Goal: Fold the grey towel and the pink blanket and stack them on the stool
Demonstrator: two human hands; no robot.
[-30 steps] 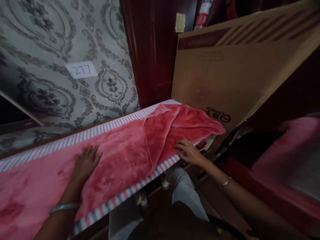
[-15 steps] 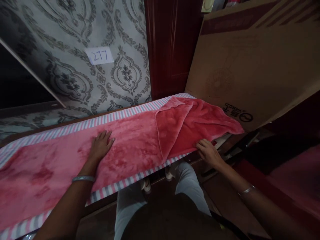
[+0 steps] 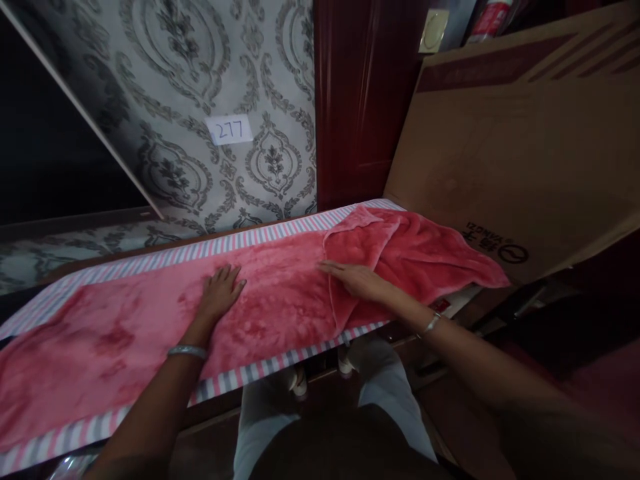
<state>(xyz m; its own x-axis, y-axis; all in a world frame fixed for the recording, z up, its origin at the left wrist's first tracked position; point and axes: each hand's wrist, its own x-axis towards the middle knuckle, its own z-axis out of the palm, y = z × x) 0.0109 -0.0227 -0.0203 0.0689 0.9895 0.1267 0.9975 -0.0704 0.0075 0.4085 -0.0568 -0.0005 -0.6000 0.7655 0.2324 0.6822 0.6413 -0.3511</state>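
Observation:
A long pink plush blanket lies along a striped cloth in pink, grey and white. Its left part is spread flat; the right part is bunched in loose folds, with one corner turned over. My left hand rests flat on the blanket near its middle, fingers stretched out. Over the edge of the turned part is my right hand, palm down with the fingers extended and nothing gripped. Whether the right hand presses on the blanket or hovers just above it, I cannot tell.
A large cardboard box leans at the right, touching the blanket's far end. Behind stand a patterned wall with a paper marked 277 and a dark red door panel. A dark screen is at the left.
My right hand has moved left from the blanket's front right edge onto the turned part. My left hand stays on the blanket. The view has shifted slightly left.

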